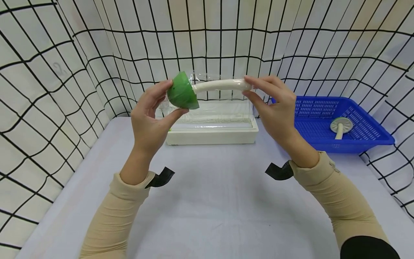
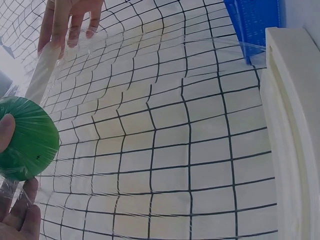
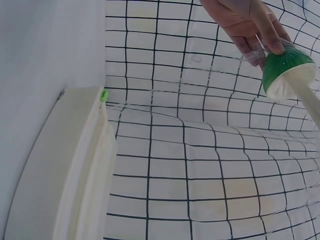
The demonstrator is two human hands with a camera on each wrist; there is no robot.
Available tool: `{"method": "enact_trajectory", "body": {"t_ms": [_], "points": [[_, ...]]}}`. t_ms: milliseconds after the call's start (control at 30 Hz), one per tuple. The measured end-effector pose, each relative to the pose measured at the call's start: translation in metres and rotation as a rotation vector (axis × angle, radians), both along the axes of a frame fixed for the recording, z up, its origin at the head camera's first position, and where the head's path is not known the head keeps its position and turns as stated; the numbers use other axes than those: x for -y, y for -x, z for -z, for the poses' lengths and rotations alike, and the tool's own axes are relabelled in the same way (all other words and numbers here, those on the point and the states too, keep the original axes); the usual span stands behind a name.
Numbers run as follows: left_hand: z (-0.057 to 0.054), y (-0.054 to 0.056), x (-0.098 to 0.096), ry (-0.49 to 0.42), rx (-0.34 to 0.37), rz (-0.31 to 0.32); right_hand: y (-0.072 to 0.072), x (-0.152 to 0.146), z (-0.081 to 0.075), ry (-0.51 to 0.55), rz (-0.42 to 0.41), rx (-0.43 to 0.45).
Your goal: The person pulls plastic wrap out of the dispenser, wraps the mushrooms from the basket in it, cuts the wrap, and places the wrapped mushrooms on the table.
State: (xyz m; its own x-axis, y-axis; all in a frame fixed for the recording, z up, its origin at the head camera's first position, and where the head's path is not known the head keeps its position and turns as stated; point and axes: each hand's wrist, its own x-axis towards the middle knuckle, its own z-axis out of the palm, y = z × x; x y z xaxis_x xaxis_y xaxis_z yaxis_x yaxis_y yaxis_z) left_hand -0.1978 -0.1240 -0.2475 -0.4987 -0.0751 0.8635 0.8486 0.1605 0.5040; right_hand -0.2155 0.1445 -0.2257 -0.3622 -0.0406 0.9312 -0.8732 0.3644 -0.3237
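Note:
A toy mushroom with a green cap (image 1: 182,92) and a long white stem (image 1: 223,85) is held sideways in the air. My left hand (image 1: 149,117) grips the cap between thumb and fingers. At the far end of the stem, my right hand (image 1: 275,104) pinches it with thumb and fingertips. Clear cling film (image 2: 220,44) lies creased over the cap and stretches toward a white cling film dispenser (image 1: 211,137) on the table behind. The dispenser's long side also appears in the right wrist view, where the right hand is out of sight.
To the right stands a blue plastic basket (image 1: 339,146) with another green-capped mushroom (image 1: 341,126) inside. Black wire mesh (image 1: 220,43) surrounds the back and sides of the table (image 1: 207,201), which has a white covering.

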Motion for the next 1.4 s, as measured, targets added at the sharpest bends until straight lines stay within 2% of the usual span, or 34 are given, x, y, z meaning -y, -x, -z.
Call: {"method": "enact_trajectory", "body": {"t_ms": [333, 567, 800, 1133, 1400], "points": [[-0.003, -0.007, 0.001, 0.010, -0.054, 0.008, -0.008, -0.003, -0.002, 0.011, -0.013, -0.017], [-0.005, -0.010, 0.004, 0.004, -0.119, 0.052, -0.016, -0.004, -0.003, -0.014, -0.011, -0.025], [-0.004, -0.012, 0.006, 0.002, -0.133, 0.083, -0.022, -0.005, -0.003, -0.022, -0.020, -0.033], [-0.005, -0.015, 0.004, 0.032, -0.169, 0.059, -0.028, -0.010, -0.005, -0.038, -0.004, -0.025], [-0.006, -0.021, 0.006, 0.070, -0.160, 0.037, -0.034, -0.012, -0.004, -0.050, -0.021, -0.039]]}}
